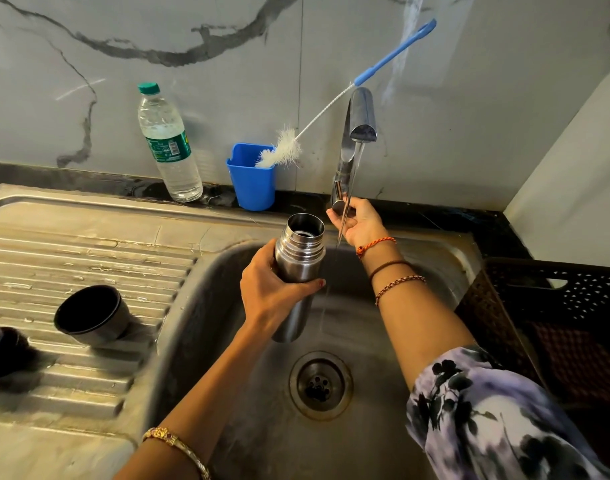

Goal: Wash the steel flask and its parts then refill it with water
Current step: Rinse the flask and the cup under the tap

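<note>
Flask (298, 268) is uncapped and upright over the sink (445, 244), left hand (272, 292) gripping it, fingers (310, 285) wrapping around the body just below the threaded neck. Right hand (357, 221) is reaching to the tap lever (338, 205), fingers (334, 220) curling around the knob; looks like holding it, grip partly hidden. Water is running from the spout (363, 116), stream falling just right of the flask mouth, not into it.

Progress guess: early to middle. Flask is open, the cup lid (90, 315) is lying on its side on the drainboard (88, 258) well left of the left fingers, and a dark part (2, 348) is sitting at the far left edge, blurry. No soap visible, so whether scrubbing is done, cannot tell. Refilling and reassembling are remaining.

Around: bottle brush (282, 150) is leaning in a blue holder (253, 181) on the surface behind the left fingers, plastic water bottle (168, 147) further left, dark basket (556, 306) right of the right arm. Nothing is blocking the flask; the stream only needs lining up.
</note>
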